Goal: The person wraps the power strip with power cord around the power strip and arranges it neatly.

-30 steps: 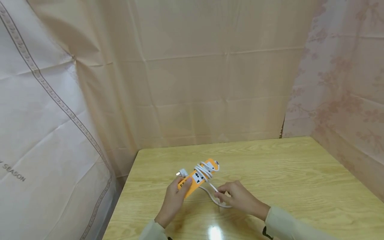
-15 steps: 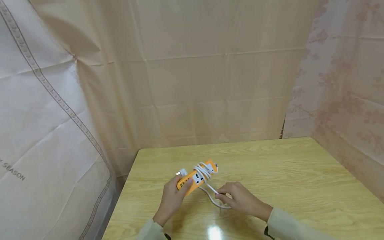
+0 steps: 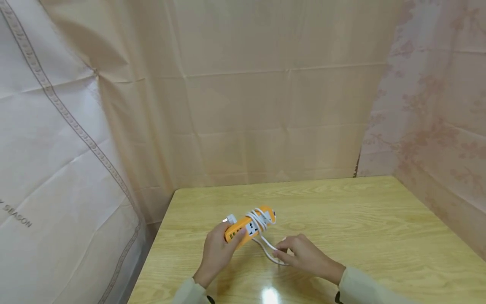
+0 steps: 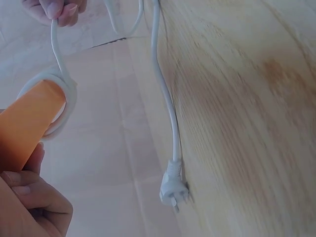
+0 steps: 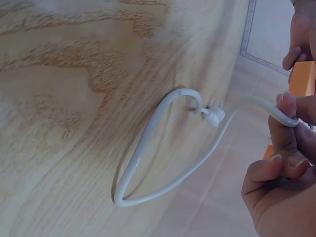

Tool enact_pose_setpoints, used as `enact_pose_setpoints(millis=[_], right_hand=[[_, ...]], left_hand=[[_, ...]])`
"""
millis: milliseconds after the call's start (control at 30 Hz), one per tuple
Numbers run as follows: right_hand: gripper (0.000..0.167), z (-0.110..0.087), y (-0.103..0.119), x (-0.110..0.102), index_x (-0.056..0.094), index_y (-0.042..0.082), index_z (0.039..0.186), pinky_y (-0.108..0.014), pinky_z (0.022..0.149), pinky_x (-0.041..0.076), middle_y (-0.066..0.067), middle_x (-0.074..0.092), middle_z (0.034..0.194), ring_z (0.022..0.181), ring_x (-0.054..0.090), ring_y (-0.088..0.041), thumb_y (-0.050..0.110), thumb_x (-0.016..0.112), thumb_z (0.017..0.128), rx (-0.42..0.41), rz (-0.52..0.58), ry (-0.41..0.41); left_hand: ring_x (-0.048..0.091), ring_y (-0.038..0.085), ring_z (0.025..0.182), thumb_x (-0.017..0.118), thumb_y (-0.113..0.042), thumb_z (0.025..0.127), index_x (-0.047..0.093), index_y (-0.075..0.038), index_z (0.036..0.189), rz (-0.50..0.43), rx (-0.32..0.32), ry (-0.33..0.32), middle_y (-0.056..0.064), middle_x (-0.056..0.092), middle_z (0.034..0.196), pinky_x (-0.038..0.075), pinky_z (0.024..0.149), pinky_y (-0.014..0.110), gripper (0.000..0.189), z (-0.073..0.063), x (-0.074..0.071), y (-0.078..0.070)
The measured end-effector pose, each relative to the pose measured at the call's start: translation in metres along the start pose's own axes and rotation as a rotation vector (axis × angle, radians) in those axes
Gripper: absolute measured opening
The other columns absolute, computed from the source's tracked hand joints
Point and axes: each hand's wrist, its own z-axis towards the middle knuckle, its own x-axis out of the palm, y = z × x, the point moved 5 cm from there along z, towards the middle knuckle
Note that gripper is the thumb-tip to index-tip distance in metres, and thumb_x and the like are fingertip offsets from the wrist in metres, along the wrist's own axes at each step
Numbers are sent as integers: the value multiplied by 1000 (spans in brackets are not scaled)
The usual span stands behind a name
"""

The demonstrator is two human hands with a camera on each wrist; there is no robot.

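My left hand (image 3: 219, 252) grips the near end of an orange power strip (image 3: 241, 229), thumb on top, tilted above the table. Several turns of white cord (image 3: 257, 220) wrap around the strip's far half. With thumb and fingers, my right hand (image 3: 303, 254) pinches the cord where it leaves the coil, to the right of the strip. In the right wrist view, the loose cord (image 5: 143, 138) runs from those fingers in a loop down onto the table. Its white plug (image 4: 174, 190) lies on the tabletop in the left wrist view, prongs showing.
A wood-grain table (image 3: 341, 219) spreads beneath both hands. Beige cloth (image 3: 235, 105) hangs behind it, with a floral sheet (image 3: 436, 118) along the right side and a pale printed sheet (image 3: 57, 177) at the left.
The strip has tipped slightly, its far end a little lower and more of its near side edge showing. My right hand has shifted slightly down, still pinching the cord.
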Motion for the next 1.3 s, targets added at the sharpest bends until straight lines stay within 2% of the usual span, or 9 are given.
enact_pose_setpoints(millis=[233, 367, 600, 700, 933, 1033, 1100, 1300], right_hand=[[15, 3, -3, -2, 78, 19, 94, -20, 54, 45, 16, 67, 75, 59, 53, 0, 25, 66, 102, 85, 6, 20], [16, 6, -3, -4, 77, 21, 94, -22, 53, 46, 21, 64, 74, 58, 53, 0, 29, 66, 103, 129, 10, 20], [14, 8, -2, -8, 74, 26, 93, -22, 55, 43, 22, 64, 73, 59, 59, -3, 29, 65, 103, 115, -1, -4], [14, 7, -1, -7, 73, 24, 93, -22, 54, 42, 19, 66, 73, 58, 55, -1, 29, 65, 103, 101, 27, -8], [18, 3, -4, -9, 68, 24, 89, -20, 49, 37, 14, 71, 76, 53, 39, 2, 35, 64, 103, 168, 163, -78], [14, 4, -3, -10, 70, 27, 93, -20, 49, 36, 15, 69, 77, 54, 37, 1, 34, 64, 103, 136, 159, -76], [10, 3, -1, -10, 71, 28, 96, -21, 48, 36, 15, 66, 79, 55, 37, 1, 32, 65, 103, 85, 156, -76], [12, 3, 9, -13, 72, 26, 102, -20, 57, 44, 15, 61, 82, 66, 46, 1, 15, 68, 100, -187, 74, -122]], left_hand=[[50, 6, 61, 71, -50, 95, 69, -10, 98, 54, 3, -14, -7, 58, 79, 43, 50, 24, 40, -1, -4, -1], [48, 6, 60, 70, -50, 96, 69, -10, 96, 76, 17, -32, -7, 57, 78, 42, 49, 23, 40, 2, -8, -1], [48, 6, 58, 71, -50, 95, 68, -10, 95, 106, 16, -47, -7, 56, 76, 41, 47, 24, 40, 4, -13, -3], [47, 5, 56, 72, -49, 95, 68, -11, 92, 125, 21, -46, -7, 55, 74, 40, 46, 23, 39, 4, -14, -3], [46, 6, 54, 74, -46, 94, 66, -11, 89, 132, 15, -85, -7, 53, 71, 39, 45, 24, 36, 7, -22, 0], [45, 6, 53, 74, -45, 94, 64, -12, 86, 149, 20, -79, -7, 52, 69, 38, 44, 24, 35, 8, -23, 2], [45, 6, 53, 74, -46, 94, 64, -13, 85, 160, -1, -48, -7, 51, 68, 38, 44, 24, 36, 8, -23, 5], [48, 7, 52, 70, -54, 94, 67, -11, 90, 168, -68, 113, -7, 54, 69, 41, 44, 25, 43, 6, -14, 11]])
